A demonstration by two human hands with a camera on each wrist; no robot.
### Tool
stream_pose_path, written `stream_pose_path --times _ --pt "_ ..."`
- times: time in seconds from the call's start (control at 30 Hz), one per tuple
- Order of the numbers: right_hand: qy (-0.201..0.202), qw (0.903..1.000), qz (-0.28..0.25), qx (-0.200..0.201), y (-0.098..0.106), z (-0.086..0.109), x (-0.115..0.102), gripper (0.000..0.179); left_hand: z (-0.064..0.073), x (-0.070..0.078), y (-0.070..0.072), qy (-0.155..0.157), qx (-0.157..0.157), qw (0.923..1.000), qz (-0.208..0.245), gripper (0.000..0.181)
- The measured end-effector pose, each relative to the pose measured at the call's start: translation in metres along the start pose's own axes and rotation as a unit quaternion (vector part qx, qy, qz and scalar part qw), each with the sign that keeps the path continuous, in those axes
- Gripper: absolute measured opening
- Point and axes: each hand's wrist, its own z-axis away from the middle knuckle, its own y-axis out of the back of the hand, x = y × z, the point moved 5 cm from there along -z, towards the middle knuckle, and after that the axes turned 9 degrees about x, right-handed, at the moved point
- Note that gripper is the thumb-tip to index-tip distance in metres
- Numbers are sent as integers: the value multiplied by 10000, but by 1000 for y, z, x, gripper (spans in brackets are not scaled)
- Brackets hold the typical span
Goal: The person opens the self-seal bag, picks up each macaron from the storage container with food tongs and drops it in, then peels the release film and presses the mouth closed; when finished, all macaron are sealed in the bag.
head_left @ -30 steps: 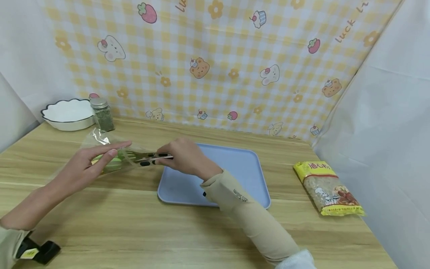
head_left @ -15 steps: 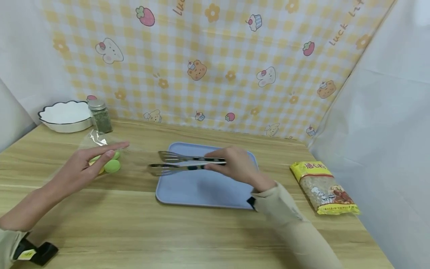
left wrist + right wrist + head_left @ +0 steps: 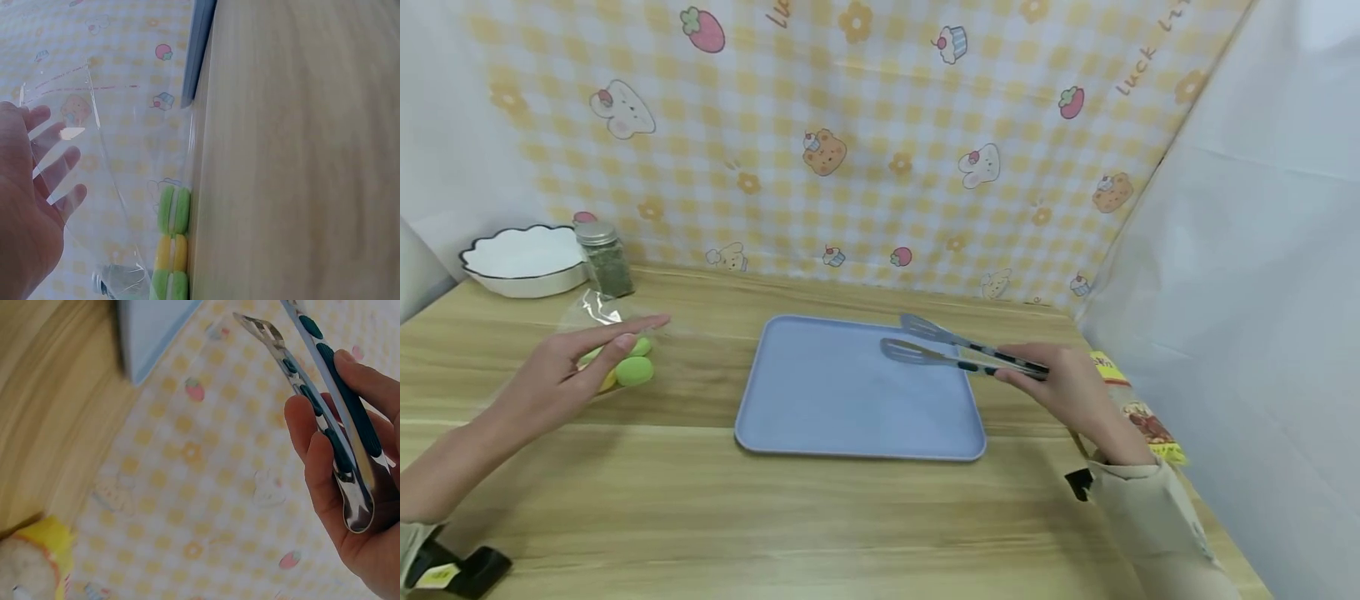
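My left hand [image 3: 568, 371] is at a clear plastic bag [image 3: 597, 310], its fingers loosely extended. In the left wrist view, those fingers overlap the raised film of the bag [image 3: 103, 147]. Green macarons [image 3: 174, 210] and a yellow macaron [image 3: 171, 252] lie in a row low in the bag; the hand partly covers them in the head view. My right hand [image 3: 1063, 383] grips metal tongs [image 3: 977, 367] with dark grip pads. The tongs' slotted heads stand apart over the right side of a blue tray [image 3: 850, 400], with nothing between them.
A white scalloped dish [image 3: 523, 283] and a jar of dried herbs [image 3: 607, 265] stand at the back left. At the right edge, a yellow packet [image 3: 1150, 417] lies partly behind the right hand. A patterned cloth [image 3: 850, 192] hangs behind the wooden table.
My right hand has drawn the tongs out of the bag and carried them right across the tray, toward the packet. The left hand keeps its place at the bag.
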Motion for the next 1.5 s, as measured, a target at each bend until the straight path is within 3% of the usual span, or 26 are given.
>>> stream_pose_path --times 0.13,0.33,0.6,0.93,1.17,1.27,1.5 --pt "-347 9986 340 191 8 7 24 31 2 0 1 29 -8 10000 12 37" --pt "-749 9950 644 169 19 13 55 33 2 -1 1 15 -48 10000 -3 37" --pt "-983 9909 919 77 24 19 77 35 1 1 0 -37 -41 10000 -51 37" --pt "-1323 9857 962 -409 14 24 93 38 2 0 -2 -13 -53 10000 -28 36" --pt "-1506 9829 679 -808 7 27 97 39 0 1 -2 -42 -55 10000 -24 36" --pt "-1569 9799 544 -1106 4 29 98 35 0 1 -2 -32 -58 10000 -45 36" --pt "-1610 9619 492 -2155 -16 33 100 31 0 1 -2 -24 -51 10000 -60 36"
